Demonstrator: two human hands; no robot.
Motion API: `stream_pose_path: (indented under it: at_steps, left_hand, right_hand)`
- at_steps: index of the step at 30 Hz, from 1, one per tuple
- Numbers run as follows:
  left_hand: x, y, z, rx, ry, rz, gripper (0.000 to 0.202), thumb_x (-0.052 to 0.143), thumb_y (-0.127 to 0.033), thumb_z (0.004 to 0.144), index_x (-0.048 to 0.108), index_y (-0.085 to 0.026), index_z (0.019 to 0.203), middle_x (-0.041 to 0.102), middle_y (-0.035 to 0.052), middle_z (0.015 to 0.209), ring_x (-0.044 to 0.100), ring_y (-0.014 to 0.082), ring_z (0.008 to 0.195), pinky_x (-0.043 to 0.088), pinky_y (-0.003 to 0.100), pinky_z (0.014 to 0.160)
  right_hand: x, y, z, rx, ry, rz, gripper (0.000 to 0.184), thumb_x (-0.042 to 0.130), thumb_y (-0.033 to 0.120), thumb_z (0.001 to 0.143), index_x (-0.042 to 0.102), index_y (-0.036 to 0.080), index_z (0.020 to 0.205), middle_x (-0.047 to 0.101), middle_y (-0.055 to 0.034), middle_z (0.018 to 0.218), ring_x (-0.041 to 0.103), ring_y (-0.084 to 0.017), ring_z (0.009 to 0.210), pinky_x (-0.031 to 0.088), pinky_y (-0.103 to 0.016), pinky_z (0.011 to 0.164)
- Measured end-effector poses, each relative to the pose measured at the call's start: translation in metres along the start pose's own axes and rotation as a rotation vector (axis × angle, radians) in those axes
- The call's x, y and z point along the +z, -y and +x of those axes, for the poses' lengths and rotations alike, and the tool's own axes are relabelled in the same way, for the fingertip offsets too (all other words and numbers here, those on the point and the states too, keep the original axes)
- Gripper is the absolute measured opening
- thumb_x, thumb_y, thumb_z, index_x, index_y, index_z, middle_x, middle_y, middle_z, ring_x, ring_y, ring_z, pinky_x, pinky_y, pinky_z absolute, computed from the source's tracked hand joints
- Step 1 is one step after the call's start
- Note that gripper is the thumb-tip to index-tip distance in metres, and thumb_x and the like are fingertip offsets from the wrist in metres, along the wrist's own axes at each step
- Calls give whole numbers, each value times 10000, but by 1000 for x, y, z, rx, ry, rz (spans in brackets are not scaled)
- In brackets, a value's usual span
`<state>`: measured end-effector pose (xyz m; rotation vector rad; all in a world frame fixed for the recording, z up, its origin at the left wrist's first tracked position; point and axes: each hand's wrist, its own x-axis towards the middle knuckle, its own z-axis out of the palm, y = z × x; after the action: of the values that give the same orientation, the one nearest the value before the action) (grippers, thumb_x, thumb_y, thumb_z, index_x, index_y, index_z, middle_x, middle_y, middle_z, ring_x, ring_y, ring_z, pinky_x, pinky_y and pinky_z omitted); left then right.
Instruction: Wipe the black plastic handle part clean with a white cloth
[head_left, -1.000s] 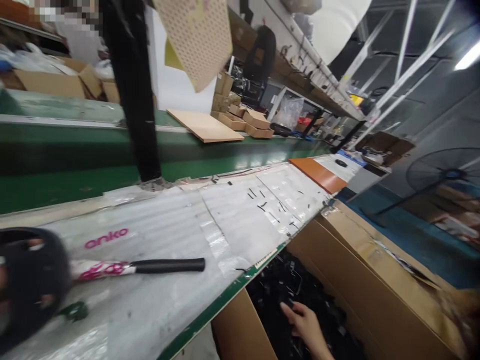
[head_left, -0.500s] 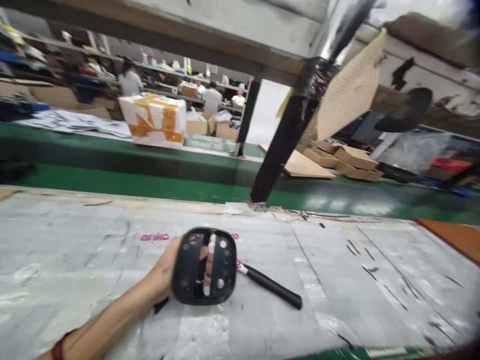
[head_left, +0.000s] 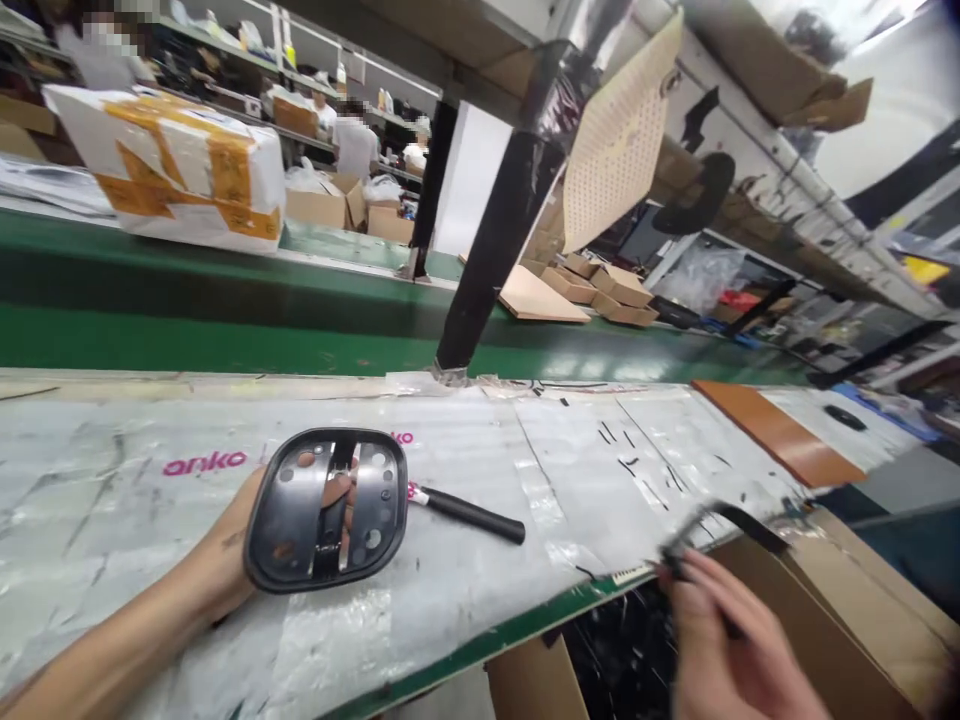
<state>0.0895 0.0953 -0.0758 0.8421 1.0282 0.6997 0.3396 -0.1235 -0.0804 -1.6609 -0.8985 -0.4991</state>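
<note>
My left hand [head_left: 225,555] grips a black rounded plastic plate [head_left: 327,508] with slots and small holes, held just above the plastic-covered workbench [head_left: 150,520]; fingers show through its slots. Just right of the plate lies a black-handled tool [head_left: 469,514] with a pink and white end. My right hand [head_left: 731,640], blurred at the bench's front right edge, holds a thin black bent metal piece [head_left: 712,525] lifted above the cardboard box [head_left: 832,590] of black parts.
A black post [head_left: 487,260] stands at the bench's back edge. Behind runs a green conveyor [head_left: 187,320] carrying a white taped parcel [head_left: 172,165] and flat cardboard pieces [head_left: 540,295]. An orange board [head_left: 776,445] lies at the right. People work at far shelves.
The view swung from the box back to the bench. My right hand came up out of the box with the black metal piece. My left hand turned the plate flatter, facing up.
</note>
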Motion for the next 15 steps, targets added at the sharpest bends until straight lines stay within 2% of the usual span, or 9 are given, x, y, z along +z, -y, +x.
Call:
stream_pose_path:
  at_steps: [1, 2, 3, 4, 6, 9, 12, 14, 15]
  left_hand:
    - [3, 1, 1, -10, 17, 16, 402, 855, -112, 508, 636, -171, 840, 697, -5, 617, 673, 222, 556, 560, 290, 491]
    - [5, 2, 2, -27, 53, 20, 366, 843, -98, 507, 637, -161, 803, 699, 4, 616, 670, 222, 548, 559, 291, 492]
    - [8, 4, 3, -43, 97, 8, 312, 828, -112, 521, 641, -150, 769, 704, 20, 620, 668, 225, 546, 560, 299, 502]
    - [9, 6, 5, -55, 136, -12, 258, 810, -148, 545, 647, -140, 745, 707, 34, 624, 667, 228, 547, 562, 307, 514]
    - [10, 11, 8, -52, 186, -62, 202, 766, -237, 610, 665, -129, 748, 716, 49, 648, 672, 230, 575, 563, 311, 543]
    - [7, 16, 10, 26, 229, -85, 189, 735, -278, 659, 674, -142, 775, 719, 32, 666, 668, 203, 591, 546, 275, 552]
    - [3, 17, 7, 93, 282, -3, 190, 736, -288, 671, 692, -136, 775, 727, 35, 692, 665, 195, 609, 532, 254, 565]
    - [3, 13, 4, 145, 284, 84, 237, 761, -272, 653, 716, -141, 846, 745, 33, 783, 672, 191, 690, 527, 230, 606]
    - [3, 10, 1, 167, 289, 113, 279, 775, -263, 645, 723, -150, 895, 751, 30, 843, 674, 190, 752, 525, 219, 647]
  right_hand:
    - [12, 24, -4, -160, 183, -18, 145, 636, 208, 864, 675, 220, 1004, 689, -66, 1054, 672, -221, 931, 578, -382, 817]
    - [26, 45, -8, -339, 237, 63, 101, 606, 171, 881, 677, 212, 940, 708, -48, 978, 678, -195, 896, 576, -333, 781]
    - [41, 62, -13, -498, 335, 124, 116, 561, 158, 907, 672, 187, 920, 718, -42, 924, 670, -198, 925, 568, -334, 798]
    - [55, 75, -19, -615, 354, 184, 133, 550, 170, 915, 669, 160, 857, 725, -39, 870, 663, -201, 911, 562, -324, 767]
    - [82, 90, -31, -705, 409, 200, 178, 524, 119, 900, 654, 132, 780, 722, -35, 853, 650, -210, 905, 525, -352, 769]
    - [107, 94, -43, -740, 479, 187, 303, 431, 164, 951, 632, 130, 727, 700, -35, 816, 644, -211, 874, 459, -378, 806]
    - [117, 91, -42, -766, 503, 203, 256, 494, 224, 944, 621, 155, 733, 688, 3, 787, 639, -210, 939, 349, -394, 997]
    - [121, 89, -39, -812, 547, 238, 208, 565, 245, 916, 608, 174, 725, 684, 35, 766, 631, -206, 1006, 212, -411, 1129]
    - [122, 88, -40, -823, 562, 259, 234, 547, 268, 930, 603, 179, 721, 681, 40, 748, 636, -197, 1004, 170, -420, 1158]
